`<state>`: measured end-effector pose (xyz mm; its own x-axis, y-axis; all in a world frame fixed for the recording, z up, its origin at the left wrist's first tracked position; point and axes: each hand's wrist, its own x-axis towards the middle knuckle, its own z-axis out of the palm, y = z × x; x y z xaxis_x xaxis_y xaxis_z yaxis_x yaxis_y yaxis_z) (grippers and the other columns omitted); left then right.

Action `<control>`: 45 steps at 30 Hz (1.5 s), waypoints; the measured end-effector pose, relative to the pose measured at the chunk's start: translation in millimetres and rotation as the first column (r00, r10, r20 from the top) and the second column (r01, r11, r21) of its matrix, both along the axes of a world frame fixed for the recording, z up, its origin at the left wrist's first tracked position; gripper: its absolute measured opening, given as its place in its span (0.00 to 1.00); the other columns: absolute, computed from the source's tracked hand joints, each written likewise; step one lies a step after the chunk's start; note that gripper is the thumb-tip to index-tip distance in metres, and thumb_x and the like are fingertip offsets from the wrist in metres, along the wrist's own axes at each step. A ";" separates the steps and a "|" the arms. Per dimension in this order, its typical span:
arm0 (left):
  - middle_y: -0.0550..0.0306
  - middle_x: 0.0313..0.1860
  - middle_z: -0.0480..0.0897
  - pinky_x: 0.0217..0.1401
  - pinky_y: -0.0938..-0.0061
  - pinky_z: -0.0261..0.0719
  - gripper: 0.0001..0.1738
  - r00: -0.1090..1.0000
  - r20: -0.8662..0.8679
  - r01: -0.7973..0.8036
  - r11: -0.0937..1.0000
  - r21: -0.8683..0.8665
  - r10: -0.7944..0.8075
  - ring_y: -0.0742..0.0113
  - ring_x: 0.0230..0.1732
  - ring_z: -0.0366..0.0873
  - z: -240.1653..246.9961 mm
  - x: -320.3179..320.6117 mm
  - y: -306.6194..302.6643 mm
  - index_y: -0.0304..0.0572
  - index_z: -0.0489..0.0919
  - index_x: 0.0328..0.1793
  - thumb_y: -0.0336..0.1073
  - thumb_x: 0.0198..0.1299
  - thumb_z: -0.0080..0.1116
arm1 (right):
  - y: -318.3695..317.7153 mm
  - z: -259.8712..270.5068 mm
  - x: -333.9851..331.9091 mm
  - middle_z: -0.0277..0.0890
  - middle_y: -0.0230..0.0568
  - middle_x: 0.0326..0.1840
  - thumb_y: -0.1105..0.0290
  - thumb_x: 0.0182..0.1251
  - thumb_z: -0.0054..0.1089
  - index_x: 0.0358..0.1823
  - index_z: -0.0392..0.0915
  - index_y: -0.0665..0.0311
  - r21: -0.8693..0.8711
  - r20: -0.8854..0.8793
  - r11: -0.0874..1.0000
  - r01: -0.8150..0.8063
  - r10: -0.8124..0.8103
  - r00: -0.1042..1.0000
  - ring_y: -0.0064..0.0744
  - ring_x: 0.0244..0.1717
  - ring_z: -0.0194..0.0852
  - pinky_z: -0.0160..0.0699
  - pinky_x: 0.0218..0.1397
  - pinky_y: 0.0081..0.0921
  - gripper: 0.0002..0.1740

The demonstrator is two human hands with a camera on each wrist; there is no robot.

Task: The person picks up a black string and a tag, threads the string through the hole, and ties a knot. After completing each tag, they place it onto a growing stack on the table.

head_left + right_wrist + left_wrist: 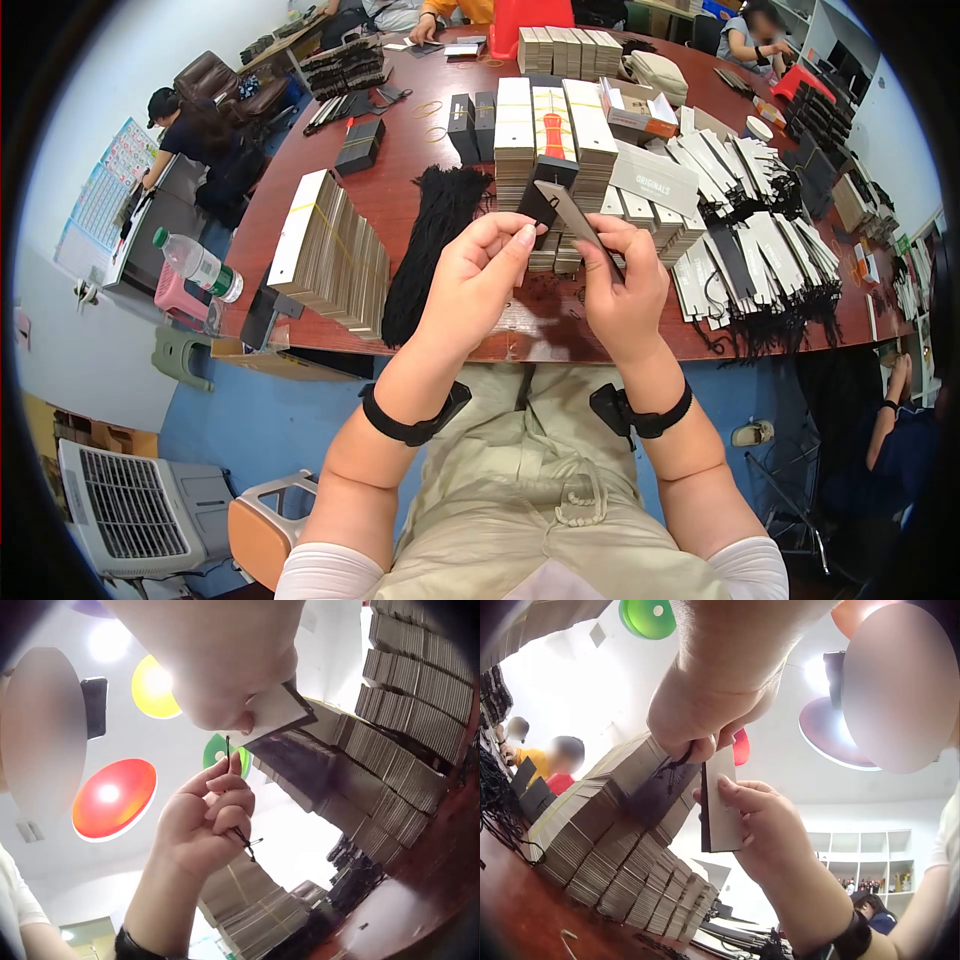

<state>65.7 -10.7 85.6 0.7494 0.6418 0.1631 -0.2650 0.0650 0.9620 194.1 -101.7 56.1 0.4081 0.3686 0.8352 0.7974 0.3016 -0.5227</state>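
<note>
Above the table's near edge, my right hand (628,290) grips a hang tag (572,215), pale on one face and dark on the other, thumb lying along it. My left hand (478,280), just beside it, pinches a thin black cord (228,750) between thumb and fingertips. In the right wrist view, a knotted end of cord (247,844) sticks out below the curled fingers of the left hand (206,825). The left wrist view shows the tag (724,806) upright, its top end right at the left fingertips. A bundle of black cords (435,250) lies left of my left hand.
Banded stacks of tags stand at left (330,250) and ahead (515,130). White tags with black cords (755,260) spread at right. A bottle (200,265) stands by the left edge; an open carton (638,110) is farther back. Other people sit around the table.
</note>
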 end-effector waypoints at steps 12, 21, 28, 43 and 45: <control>0.67 0.32 0.71 0.29 0.89 0.64 0.16 0.997 -0.057 -0.035 0.986 0.163 0.045 0.86 0.28 0.65 -7.0 5.8 6.2 0.36 0.70 0.54 0.31 0.61 0.56 | 2.5 9.5 3.3 0.77 0.35 0.32 0.77 0.53 0.65 0.41 0.73 0.70 -0.101 -0.532 0.914 -0.393 0.284 0.798 0.17 0.31 0.74 0.74 0.32 0.15 0.14; 0.66 0.31 0.74 0.32 0.85 0.69 0.08 0.985 -0.144 -0.033 0.919 0.393 0.097 0.83 0.30 0.69 -16.4 5.4 20.7 0.32 0.77 0.41 0.29 0.57 0.60 | -1.8 14.2 13.4 0.78 0.31 0.31 0.77 0.57 0.62 0.37 0.76 0.70 -0.089 -0.650 0.818 -0.569 0.385 0.656 0.14 0.31 0.72 0.72 0.34 0.13 0.07; 0.67 0.29 0.74 0.24 0.88 0.62 0.10 0.942 -0.306 -0.021 0.932 0.362 0.140 0.87 0.25 0.65 -0.7 2.7 20.7 0.35 0.75 0.36 0.30 0.53 0.65 | -2.4 13.4 10.3 0.76 0.36 0.27 0.75 0.55 0.63 0.36 0.76 0.69 -0.272 -0.382 0.916 -0.296 0.179 0.907 0.23 0.26 0.73 0.71 0.30 0.18 0.08; 0.71 0.27 0.73 0.27 0.91 0.60 0.07 0.999 -0.041 -0.008 0.978 0.208 0.017 0.88 0.26 0.62 13.9 -10.7 -0.4 0.36 0.76 0.41 0.33 0.63 0.54 | -12.0 18.0 -2.2 0.73 0.44 0.29 0.80 0.52 0.59 0.29 0.72 0.67 -0.093 -0.471 0.928 -0.361 0.279 0.837 0.44 0.29 0.73 0.73 0.31 0.28 0.05; 0.73 0.26 0.72 0.25 0.91 0.58 0.07 0.999 -0.040 -0.011 0.986 0.169 0.018 0.89 0.25 0.61 20.4 -10.8 -2.2 0.37 0.76 0.41 0.33 0.63 0.54 | -13.6 22.0 -1.4 0.74 0.43 0.30 0.80 0.51 0.61 0.29 0.72 0.67 0.041 -0.779 0.814 -0.580 0.390 0.492 0.40 0.30 0.74 0.74 0.33 0.28 0.06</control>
